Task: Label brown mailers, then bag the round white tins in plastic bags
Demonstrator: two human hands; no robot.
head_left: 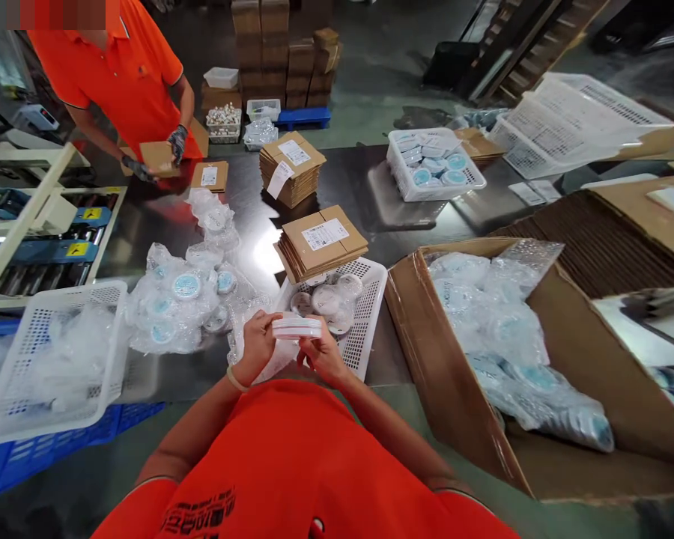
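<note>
Close to my body, two hands hold flat round white containers [296,327], seen edge-on and apparently stacked. My left hand [258,346] grips their left side, with a band on that wrist. My right hand [326,356] pinches the right side, thumb and fingers closed on it. Just beyond the hands, a white perforated basket [375,299] holds several round lidded containers [326,299]. A stack of flat cardboard mailers [324,238] with a label rests on the basket's far part. Bubble-wrapped round containers [171,299] lie to the left of my left hand.
On the right stands an open cardboard box [438,374] with bubble-wrapped containers. Further back are a filled white basket [427,196] and another labelled mailer stack [292,168]. A left basket [11,374] holds clear wrap. A gloved co-worker [112,90] handles cardboard.
</note>
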